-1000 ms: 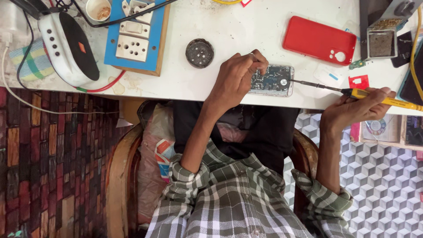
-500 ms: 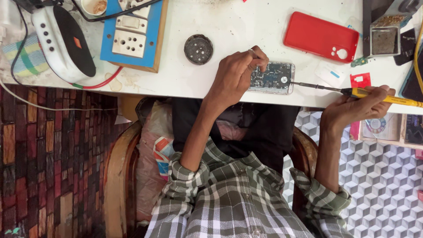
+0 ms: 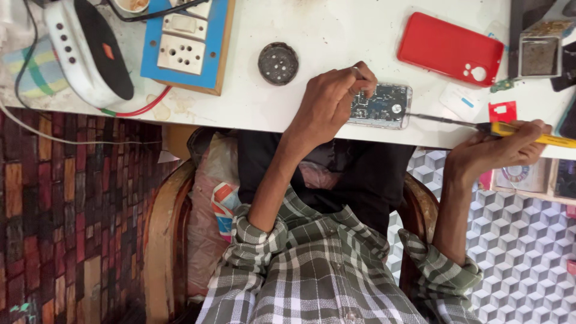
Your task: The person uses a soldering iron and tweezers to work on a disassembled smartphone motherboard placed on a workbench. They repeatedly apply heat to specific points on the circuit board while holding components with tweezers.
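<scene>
An opened phone (image 3: 384, 107) with its circuit board showing lies at the near edge of the white table (image 3: 336, 30). My left hand (image 3: 330, 102) rests over the phone's left end, fingers pinched on its far corner. My right hand (image 3: 498, 150) grips a yellow-handled screwdriver (image 3: 528, 133). The tool lies almost flat, and its thin dark shaft points left with the tip at the phone's right edge.
A red phone cover (image 3: 450, 48) lies beyond the phone. A round dark cap (image 3: 278, 62), a blue socket board (image 3: 186, 42) and a white-and-black device (image 3: 90, 51) sit to the left. At the right are a small metal box (image 3: 540, 54) and a red card (image 3: 503, 111). My chair stands below the table edge.
Both hands keep their holds; the view has shifted slightly and the screwdriver tip stays at the phone's right edge.
</scene>
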